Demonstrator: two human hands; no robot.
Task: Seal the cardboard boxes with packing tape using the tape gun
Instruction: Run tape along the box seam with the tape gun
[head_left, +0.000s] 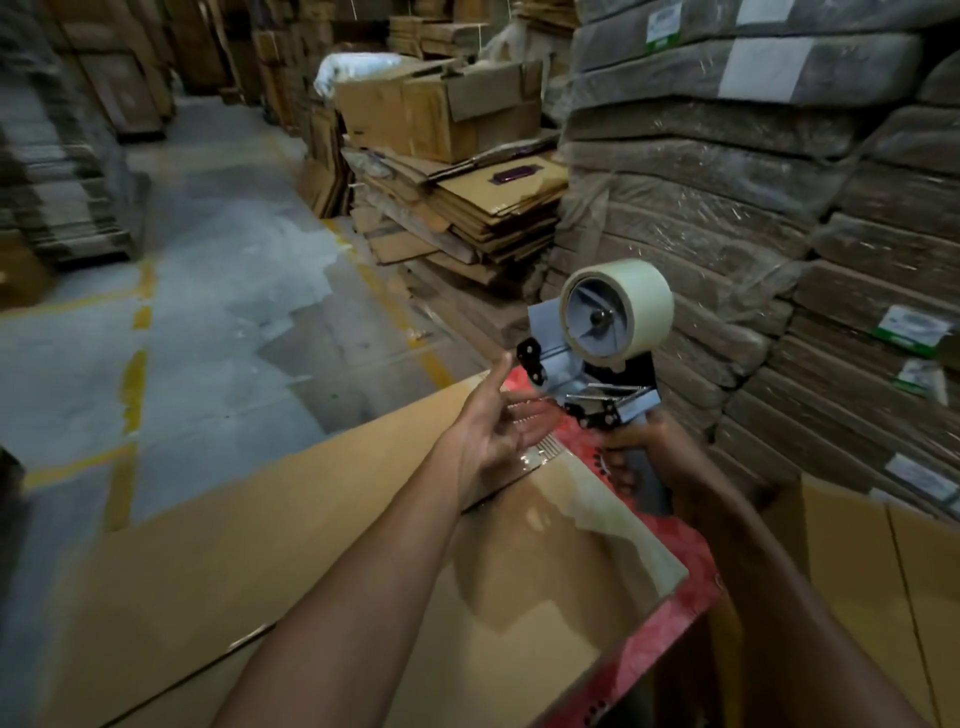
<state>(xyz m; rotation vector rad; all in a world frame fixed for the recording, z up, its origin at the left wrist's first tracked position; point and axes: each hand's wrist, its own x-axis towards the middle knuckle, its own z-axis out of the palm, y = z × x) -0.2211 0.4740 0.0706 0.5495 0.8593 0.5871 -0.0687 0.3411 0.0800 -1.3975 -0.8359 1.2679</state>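
Note:
A grey tape gun with a pale roll of packing tape is held upright above a cardboard box. My right hand grips its handle from below. My left hand hovers just left of the gun's cutter, fingers spread and palm up, holding nothing that I can make out. Clear tape glints along the box top near its red-printed edge. The box fills the lower middle of the view under both forearms.
Wrapped stacks of flat cardboard rise on the right. A pile of flattened cartons with an open box on top stands ahead. A concrete aisle with yellow lines runs left. Another carton sits at right.

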